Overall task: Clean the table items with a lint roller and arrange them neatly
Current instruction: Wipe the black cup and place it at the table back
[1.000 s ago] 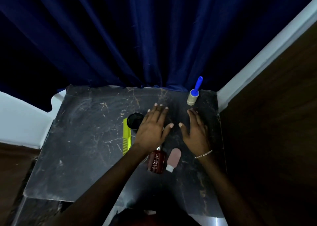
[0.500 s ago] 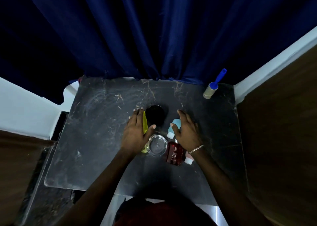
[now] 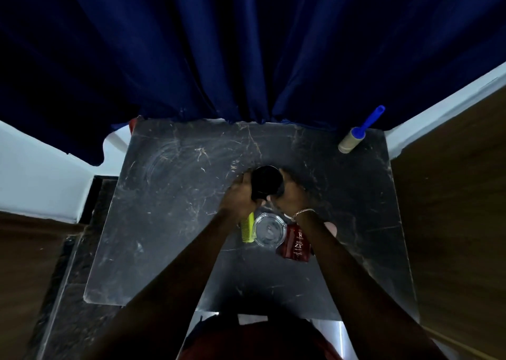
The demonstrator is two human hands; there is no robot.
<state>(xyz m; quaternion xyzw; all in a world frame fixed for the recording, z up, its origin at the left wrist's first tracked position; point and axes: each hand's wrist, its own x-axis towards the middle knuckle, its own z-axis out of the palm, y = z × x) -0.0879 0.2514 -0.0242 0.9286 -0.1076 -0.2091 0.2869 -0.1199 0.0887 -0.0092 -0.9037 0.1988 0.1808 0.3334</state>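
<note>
Filling bkgd: blue curtain (image 3: 246, 45) behind marble table (image 3: 169, 195).

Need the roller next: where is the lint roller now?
In the head view, the lint roller lies at the table's far right corner by the blue curtain, clear of both hands.

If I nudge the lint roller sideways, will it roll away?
Probably yes: the lint roller lies on its side on the smooth marble table, so its paper drum could roll. It sits near the far right corner, so it might drop off. It looks light.
</note>
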